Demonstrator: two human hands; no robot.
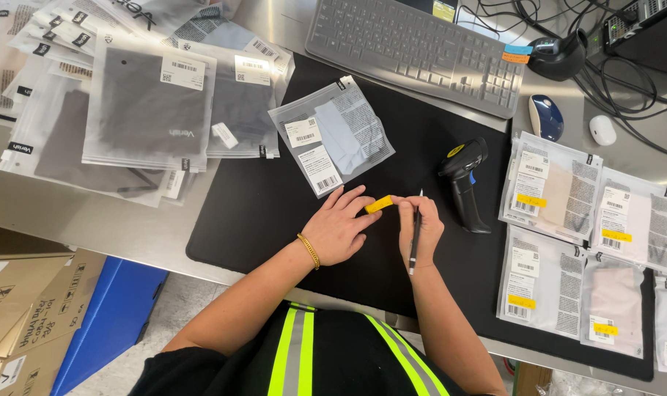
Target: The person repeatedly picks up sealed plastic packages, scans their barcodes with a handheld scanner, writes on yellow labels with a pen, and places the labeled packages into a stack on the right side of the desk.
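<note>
My left hand [338, 226] and my right hand [419, 227] meet over a black desk mat [253, 213], pinching a small yellow sticker [379, 204] between their fingertips. A black pen [415, 238] is also gripped in my right hand, pointing down toward my wrist. Just above my left hand lies a clear plastic bag with a pale blue garment [332, 136] and barcode labels. A black handheld barcode scanner [464, 182] rests on the mat right of my right hand.
Piled at the far left are bagged dark garments [146, 103]. Bagged pale garments with yellow stickers [590, 235] lie in rows at the right. A grey keyboard [421, 48], blue mouse [546, 116] and scanner cradle [561, 55] sit at the back. Cardboard boxes [26, 308] stand below left.
</note>
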